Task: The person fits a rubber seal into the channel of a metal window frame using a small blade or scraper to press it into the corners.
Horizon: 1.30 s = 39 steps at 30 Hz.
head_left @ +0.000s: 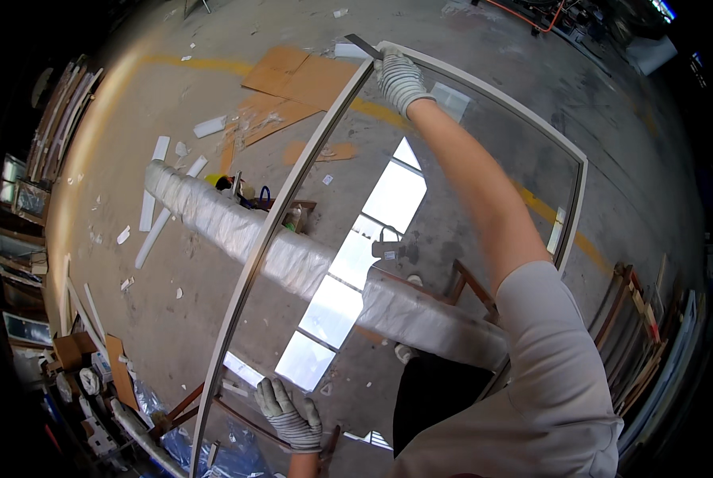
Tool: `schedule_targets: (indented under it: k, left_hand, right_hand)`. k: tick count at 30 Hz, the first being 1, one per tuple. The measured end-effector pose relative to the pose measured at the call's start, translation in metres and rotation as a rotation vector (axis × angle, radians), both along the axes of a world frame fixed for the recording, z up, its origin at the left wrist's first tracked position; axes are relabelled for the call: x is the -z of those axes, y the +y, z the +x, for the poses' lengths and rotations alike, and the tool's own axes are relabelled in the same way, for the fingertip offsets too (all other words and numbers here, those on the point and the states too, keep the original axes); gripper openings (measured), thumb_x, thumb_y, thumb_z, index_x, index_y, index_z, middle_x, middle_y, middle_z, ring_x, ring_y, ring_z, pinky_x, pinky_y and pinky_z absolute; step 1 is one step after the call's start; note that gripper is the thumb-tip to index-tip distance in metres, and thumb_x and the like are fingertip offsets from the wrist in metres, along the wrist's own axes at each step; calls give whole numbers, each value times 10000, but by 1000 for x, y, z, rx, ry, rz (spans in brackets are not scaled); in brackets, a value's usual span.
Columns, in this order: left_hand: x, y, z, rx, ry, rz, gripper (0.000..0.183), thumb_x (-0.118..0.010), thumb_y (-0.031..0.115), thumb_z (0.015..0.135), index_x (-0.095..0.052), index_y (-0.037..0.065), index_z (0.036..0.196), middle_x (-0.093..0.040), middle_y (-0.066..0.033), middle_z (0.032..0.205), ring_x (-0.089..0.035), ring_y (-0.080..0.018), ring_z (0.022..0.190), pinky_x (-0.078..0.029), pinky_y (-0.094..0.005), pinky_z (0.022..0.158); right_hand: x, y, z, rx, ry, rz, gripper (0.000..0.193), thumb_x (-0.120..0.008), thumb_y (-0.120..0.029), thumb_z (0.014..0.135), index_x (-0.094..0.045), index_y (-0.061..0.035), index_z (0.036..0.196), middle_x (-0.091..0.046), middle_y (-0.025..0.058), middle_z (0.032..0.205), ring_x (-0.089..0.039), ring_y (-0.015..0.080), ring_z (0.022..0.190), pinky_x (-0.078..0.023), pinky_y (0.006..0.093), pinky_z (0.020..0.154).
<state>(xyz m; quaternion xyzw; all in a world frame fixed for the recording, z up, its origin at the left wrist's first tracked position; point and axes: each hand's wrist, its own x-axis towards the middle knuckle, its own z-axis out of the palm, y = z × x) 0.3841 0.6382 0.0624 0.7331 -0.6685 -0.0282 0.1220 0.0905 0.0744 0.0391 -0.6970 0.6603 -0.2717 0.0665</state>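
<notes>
A large glazed window frame with a light grey border lies in front of me over a plastic-wrapped beam, its glass bright with reflections. My right hand, in a striped white-grey glove, is at the far corner of the frame. Its fingers are closed around a dark flat scraper-like blade, which sticks out to the left past the corner; the handle is hidden by the hand. Near the lower left part of the pane, my gloved left hand rests with its fingers stretched and apart, holding nothing.
The wrapped beam runs under the glass, with small tools beside it. Cardboard sheets and white strips litter the floor. Frames lean at the far left; long boards stand at right. Blue plastic sheeting lies below.
</notes>
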Motion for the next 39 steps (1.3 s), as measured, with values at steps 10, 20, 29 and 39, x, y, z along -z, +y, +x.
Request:
schedule_targets:
  k: [10, 20, 29, 39]
  left_hand:
    - [2, 0, 3, 6, -31, 17, 658, -478, 369, 906, -329, -18, 1416, -337, -267, 1414, -319, -484, 1298, -251, -601, 1066]
    - [2, 1, 1, -19, -16, 25, 659, -471, 388, 908, -337, -18, 1409, -344, -267, 1406, -330, -486, 1284, -267, -595, 1056]
    - [-8, -5, -5, -53, 21, 35, 633, -458, 386, 930, -356, -19, 1406, -358, -258, 1416, -333, -460, 1304, -253, -567, 1075]
    - [-6, -4, -3, -40, 9, 26, 630, -472, 360, 920, -362, -34, 1399, -366, -262, 1415, -329, -465, 1311, -244, -569, 1085]
  right_hand:
    - [2, 8, 2, -150, 49, -125, 379, -542, -298, 899, -508, 7, 1122, -529, 281, 1142, -579, 417, 1020, -479, 474, 889]
    - [-8, 62, -5, -156, -415, -48, 272, -469, -292, 961, -565, -88, 1114, -653, 120, 790, -653, 261, 701, -536, 391, 647]
    - [-8, 63, -75, 94, 226, -95, 394, -412, -439, 944, -629, -192, 1162, -675, 140, 1026, -641, 340, 917, -498, 452, 811]
    - [-11, 45, -66, 113, 276, -71, 393, -380, -453, 950, -632, -219, 1141, -680, 145, 970, -641, 350, 880, -505, 473, 759]
